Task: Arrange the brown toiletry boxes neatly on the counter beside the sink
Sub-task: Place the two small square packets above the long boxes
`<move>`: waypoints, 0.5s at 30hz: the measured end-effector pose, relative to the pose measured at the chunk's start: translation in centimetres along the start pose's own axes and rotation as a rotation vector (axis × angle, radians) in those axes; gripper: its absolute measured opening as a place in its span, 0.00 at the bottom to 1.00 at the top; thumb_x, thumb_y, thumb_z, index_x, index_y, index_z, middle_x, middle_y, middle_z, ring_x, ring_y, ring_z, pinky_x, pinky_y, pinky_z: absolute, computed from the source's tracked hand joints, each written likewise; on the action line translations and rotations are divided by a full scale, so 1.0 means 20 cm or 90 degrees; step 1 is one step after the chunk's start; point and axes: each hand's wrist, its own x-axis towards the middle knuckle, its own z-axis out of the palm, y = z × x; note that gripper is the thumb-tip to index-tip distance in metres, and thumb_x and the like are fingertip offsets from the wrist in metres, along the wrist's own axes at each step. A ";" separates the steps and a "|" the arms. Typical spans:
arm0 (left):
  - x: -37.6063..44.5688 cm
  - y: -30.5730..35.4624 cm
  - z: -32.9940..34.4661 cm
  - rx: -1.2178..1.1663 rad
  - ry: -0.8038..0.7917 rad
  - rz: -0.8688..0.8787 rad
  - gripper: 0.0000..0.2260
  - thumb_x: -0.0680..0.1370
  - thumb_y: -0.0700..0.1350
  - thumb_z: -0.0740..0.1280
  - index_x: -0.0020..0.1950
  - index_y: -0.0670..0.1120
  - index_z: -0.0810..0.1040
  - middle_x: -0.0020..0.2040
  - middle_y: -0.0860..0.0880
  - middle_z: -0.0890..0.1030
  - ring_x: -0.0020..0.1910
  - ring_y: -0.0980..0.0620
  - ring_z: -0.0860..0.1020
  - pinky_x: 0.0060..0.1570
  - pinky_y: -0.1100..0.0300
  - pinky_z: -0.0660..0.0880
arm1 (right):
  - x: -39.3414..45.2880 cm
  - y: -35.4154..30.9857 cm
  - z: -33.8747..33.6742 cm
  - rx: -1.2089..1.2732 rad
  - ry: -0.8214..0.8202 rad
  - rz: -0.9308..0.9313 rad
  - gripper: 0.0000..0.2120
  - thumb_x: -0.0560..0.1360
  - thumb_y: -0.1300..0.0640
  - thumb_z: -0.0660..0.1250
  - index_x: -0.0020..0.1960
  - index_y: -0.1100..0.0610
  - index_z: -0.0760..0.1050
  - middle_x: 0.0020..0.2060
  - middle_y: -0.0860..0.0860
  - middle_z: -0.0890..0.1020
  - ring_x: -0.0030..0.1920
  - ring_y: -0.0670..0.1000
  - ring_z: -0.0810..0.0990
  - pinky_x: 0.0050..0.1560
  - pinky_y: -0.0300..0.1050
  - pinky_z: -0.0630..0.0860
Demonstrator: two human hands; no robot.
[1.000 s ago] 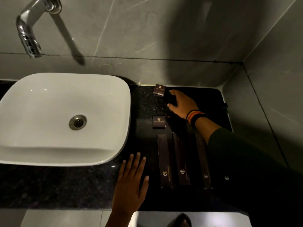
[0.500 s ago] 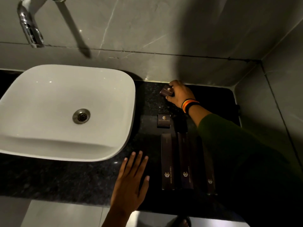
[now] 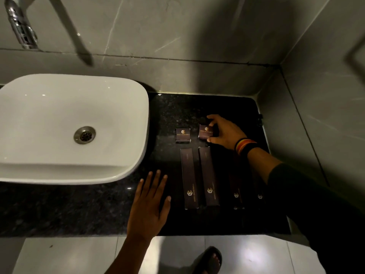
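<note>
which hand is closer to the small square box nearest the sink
Left is farther. The right hand grips the neighbouring square box, just right of that small box; the left hand lies flat well below it.

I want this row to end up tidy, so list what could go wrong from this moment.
1. The right hand holds the second small square box slightly tilted; set down like that, it may sit skewed against the first small square box.
2. The sleeve hangs over the dim right-hand long boxes; pulling the arm back could drag them out of line.
3. The left hand lies flat close to the leftmost long box; a shift may nudge it.
</note>
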 end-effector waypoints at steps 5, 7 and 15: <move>0.00 0.00 0.00 0.012 -0.008 0.000 0.28 0.88 0.55 0.54 0.87 0.47 0.65 0.89 0.47 0.60 0.89 0.45 0.55 0.87 0.42 0.52 | -0.01 -0.05 0.02 -0.034 -0.023 -0.001 0.43 0.68 0.55 0.78 0.76 0.49 0.60 0.64 0.48 0.76 0.61 0.53 0.77 0.62 0.51 0.76; 0.00 -0.01 0.00 0.014 -0.007 0.001 0.28 0.88 0.55 0.54 0.87 0.47 0.65 0.89 0.47 0.60 0.89 0.45 0.54 0.87 0.42 0.52 | -0.01 -0.06 0.03 -0.031 -0.029 0.000 0.44 0.67 0.55 0.78 0.77 0.49 0.59 0.64 0.49 0.75 0.62 0.53 0.77 0.62 0.52 0.76; -0.01 -0.01 0.01 0.008 -0.002 -0.001 0.28 0.88 0.55 0.55 0.87 0.48 0.64 0.89 0.47 0.60 0.89 0.46 0.54 0.87 0.44 0.50 | -0.01 0.08 -0.16 0.085 0.187 0.070 0.30 0.72 0.52 0.74 0.71 0.52 0.69 0.64 0.53 0.78 0.63 0.55 0.77 0.63 0.51 0.75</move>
